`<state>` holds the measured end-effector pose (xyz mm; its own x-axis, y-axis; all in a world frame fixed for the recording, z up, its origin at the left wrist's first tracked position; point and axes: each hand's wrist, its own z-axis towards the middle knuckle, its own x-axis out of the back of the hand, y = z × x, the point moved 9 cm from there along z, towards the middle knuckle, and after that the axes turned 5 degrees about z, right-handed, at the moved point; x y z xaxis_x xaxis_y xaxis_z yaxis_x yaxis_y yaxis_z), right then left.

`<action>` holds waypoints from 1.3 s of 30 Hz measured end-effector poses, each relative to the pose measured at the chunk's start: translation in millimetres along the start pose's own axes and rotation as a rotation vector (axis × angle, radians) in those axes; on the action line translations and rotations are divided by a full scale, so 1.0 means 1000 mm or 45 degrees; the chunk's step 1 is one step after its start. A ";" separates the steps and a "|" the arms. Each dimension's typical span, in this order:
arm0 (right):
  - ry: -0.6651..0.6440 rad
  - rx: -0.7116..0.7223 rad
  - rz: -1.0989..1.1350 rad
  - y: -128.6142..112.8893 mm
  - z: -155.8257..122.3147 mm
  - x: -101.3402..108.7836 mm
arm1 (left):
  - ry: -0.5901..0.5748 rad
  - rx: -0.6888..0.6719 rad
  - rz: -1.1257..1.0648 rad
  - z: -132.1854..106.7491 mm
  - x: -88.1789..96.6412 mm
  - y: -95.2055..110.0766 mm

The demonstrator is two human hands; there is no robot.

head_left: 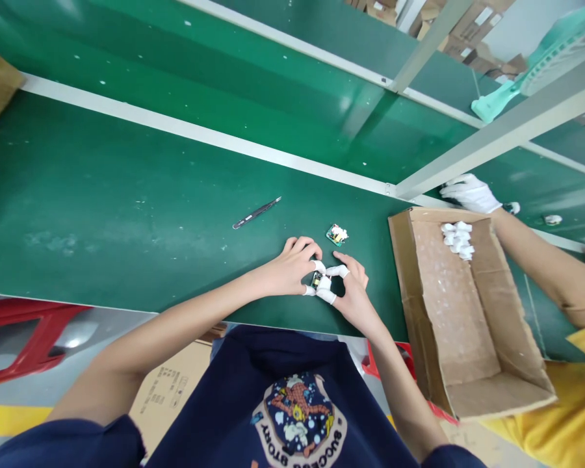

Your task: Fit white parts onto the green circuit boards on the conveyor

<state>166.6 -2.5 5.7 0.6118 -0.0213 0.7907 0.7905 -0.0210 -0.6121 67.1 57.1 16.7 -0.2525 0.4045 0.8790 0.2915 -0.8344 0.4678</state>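
Observation:
My left hand (290, 266) and my right hand (353, 292) meet over the green bench mat (127, 182), with white finger cots on the fingertips. Between them, both hands pinch a small green circuit board (316, 280), which the fingers mostly hide. A second small circuit board (337, 234) with white and dark parts lies just beyond my fingers. Farther left on the mat rests a pair of dark tweezers (257, 212), apart from both hands.
To the right stands an open cardboard box (448, 312) holding small white pieces (457, 239). A co-worker's white-gloved hand (469, 193) reaches past its far corner. A white-edged shelf frame (487, 136) runs above the bench, and a red stool frame (29, 331) stands on the floor at left.

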 end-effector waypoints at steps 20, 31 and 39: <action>0.130 0.527 -0.087 -0.027 -0.034 0.003 | -0.004 0.005 -0.018 0.000 -0.002 -0.002; 0.536 0.623 0.111 -0.020 -0.060 0.026 | 0.286 0.244 0.183 0.016 0.053 -0.047; 0.693 0.563 0.172 0.013 -0.062 0.021 | 0.404 1.049 0.384 0.086 0.148 -0.206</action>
<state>188.4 -65.1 14.0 0.6946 -0.4935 0.5235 0.7175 0.4219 -0.5543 49.0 321.1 57.8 -0.2643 -0.0090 0.9644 0.9178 -0.3094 0.2486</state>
